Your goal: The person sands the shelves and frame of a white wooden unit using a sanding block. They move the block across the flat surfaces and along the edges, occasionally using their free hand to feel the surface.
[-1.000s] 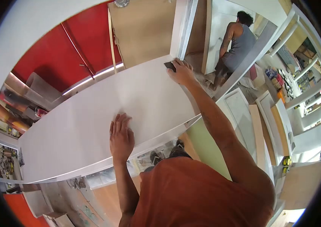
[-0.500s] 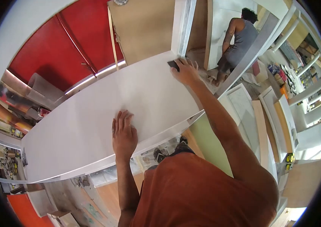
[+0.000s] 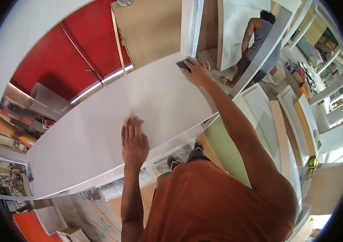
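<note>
A long white panel [image 3: 90, 117] stretches across in front of me. My left hand [image 3: 135, 141] rests on it near the front edge, palm down with the fingers stretched out, holding nothing. Toward the panel's far right end, my right hand [image 3: 197, 72] presses a flat black sanding pad [image 3: 183, 65] against the white surface. The fingers lie over the pad and cover part of it. A white upright [image 3: 186, 28] meets the panel just beyond the pad.
Behind the panel are a red surface [image 3: 46, 52] and a brown board [image 3: 151, 32]. A person in a grey top [image 3: 258, 44] bends at the back right, beyond a slanting grey post [image 3: 260, 54]. White and wooden panels [image 3: 296, 125] lean at right. My shoes [image 3: 173, 162] show below.
My right hand and the sanding pad have shifted slightly left and up in view. My left hand stays flat on the panel. The other person's legs and body have shifted at the back.
</note>
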`<state>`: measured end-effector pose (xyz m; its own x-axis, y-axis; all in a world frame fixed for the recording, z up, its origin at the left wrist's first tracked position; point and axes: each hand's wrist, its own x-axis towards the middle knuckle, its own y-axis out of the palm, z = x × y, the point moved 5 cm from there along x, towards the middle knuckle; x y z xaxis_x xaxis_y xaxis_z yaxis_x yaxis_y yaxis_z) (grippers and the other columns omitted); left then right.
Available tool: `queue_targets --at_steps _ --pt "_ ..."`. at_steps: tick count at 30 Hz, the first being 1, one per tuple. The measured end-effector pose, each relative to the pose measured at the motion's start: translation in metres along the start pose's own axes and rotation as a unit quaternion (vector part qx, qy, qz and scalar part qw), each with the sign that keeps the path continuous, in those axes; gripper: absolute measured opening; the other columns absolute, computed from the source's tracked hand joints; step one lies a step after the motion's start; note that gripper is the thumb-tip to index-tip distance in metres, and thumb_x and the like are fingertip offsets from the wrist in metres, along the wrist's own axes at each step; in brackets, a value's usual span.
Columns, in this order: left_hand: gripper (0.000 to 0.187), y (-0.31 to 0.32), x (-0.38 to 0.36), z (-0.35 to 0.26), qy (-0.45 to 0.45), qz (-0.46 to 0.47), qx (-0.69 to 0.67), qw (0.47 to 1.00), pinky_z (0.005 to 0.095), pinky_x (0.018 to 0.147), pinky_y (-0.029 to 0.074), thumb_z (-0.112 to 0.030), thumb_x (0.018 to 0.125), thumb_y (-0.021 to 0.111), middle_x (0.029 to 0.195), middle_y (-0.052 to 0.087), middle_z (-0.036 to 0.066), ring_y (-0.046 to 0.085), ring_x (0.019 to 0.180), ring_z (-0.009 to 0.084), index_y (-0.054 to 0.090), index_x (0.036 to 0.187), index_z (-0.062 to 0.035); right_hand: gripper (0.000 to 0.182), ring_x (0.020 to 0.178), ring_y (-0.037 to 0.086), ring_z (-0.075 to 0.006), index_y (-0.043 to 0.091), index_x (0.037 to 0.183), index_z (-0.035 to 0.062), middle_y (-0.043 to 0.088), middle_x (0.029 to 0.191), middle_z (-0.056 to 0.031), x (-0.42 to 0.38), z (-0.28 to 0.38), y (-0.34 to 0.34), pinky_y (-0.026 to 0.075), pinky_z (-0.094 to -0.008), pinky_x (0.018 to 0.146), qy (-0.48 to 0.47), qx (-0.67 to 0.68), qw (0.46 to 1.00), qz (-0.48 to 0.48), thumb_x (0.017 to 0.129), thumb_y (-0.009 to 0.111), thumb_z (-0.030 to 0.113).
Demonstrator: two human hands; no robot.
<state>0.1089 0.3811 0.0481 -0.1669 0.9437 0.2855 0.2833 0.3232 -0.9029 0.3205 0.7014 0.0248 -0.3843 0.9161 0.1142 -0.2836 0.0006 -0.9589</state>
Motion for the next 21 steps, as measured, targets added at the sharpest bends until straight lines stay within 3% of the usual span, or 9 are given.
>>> queue_targets --at_steps 8,11,21 --pt "0.042 -0.002 0.004 -0.006 -0.006 -0.007 0.008 1.0 0.0529 0.124 0.029 -0.004 0.093 0.051 0.148 0.05 0.013 0.038 0.147 0.036 0.054 0.135 -0.0063 0.064 0.151 0.03 -0.0383 0.047 0.154 0.0178 0.04 0.163 -0.003 0.025 -0.001 0.01 0.011 -0.0678 0.122 -0.013 0.01 1.0 -0.025 0.1 0.048 0.054" --pt "0.043 -0.004 0.006 -0.001 -0.01 0.0 -0.012 1.0 0.0529 0.124 0.028 -0.004 0.092 0.051 0.148 0.05 0.013 0.037 0.148 0.0359 0.054 0.136 -0.0062 0.064 0.151 0.031 -0.0372 0.049 0.152 0.0161 0.04 0.163 -0.003 -0.003 0.002 -0.001 0.013 -0.0669 0.122 0.005 -0.008 1.0 -0.015 0.101 0.048 0.053" --pt "0.041 0.001 0.002 0.0 -0.008 -0.01 -0.007 1.0 0.0519 0.123 0.029 -0.006 0.093 0.051 0.147 0.052 0.012 0.039 0.147 0.0358 0.056 0.133 -0.0067 0.063 0.154 0.024 -0.0388 0.049 0.153 0.018 0.039 0.163 -0.0031 0.006 0.001 0.008 0.009 -0.0663 0.123 0.002 -0.013 1.0 -0.023 0.103 0.044 0.056"
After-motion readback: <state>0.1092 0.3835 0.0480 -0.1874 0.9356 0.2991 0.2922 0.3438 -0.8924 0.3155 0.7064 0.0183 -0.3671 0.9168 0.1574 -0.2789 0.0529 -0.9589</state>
